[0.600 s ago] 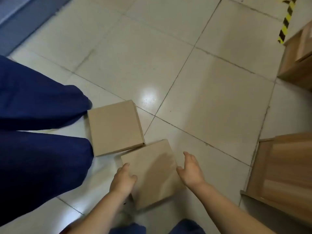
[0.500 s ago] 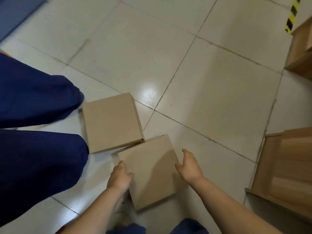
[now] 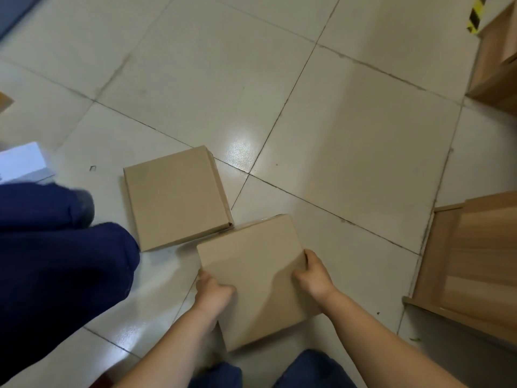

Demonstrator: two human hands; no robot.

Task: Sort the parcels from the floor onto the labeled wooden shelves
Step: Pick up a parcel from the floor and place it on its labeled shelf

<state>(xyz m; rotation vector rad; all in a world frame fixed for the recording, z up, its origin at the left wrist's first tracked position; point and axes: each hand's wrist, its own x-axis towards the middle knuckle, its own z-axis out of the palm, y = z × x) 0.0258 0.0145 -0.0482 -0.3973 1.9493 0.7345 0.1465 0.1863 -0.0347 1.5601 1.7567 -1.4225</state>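
Two plain flat cardboard parcels lie on the tiled floor. The nearer parcel [image 3: 257, 278] is held from both sides: my left hand [image 3: 212, 294] grips its left edge and my right hand [image 3: 314, 277] grips its right edge. The farther parcel [image 3: 174, 196] lies flat just up and left of it, its near corner almost touching the held one. No label shows on either top face. A wooden shelf unit [image 3: 475, 264] stands at the right.
Another person's dark blue trouser legs [image 3: 56, 261] fill the left side, close to the farther parcel. A white sheet or box [image 3: 22, 161] lies at the far left. A second wooden unit [image 3: 498, 65] and yellow-black tape [image 3: 475, 15] are at the top right.
Both hands have closed in on the near parcel's sides; earlier the right hand hovered open beside it. The view has shifted, and the blue legs at left have drawn back.
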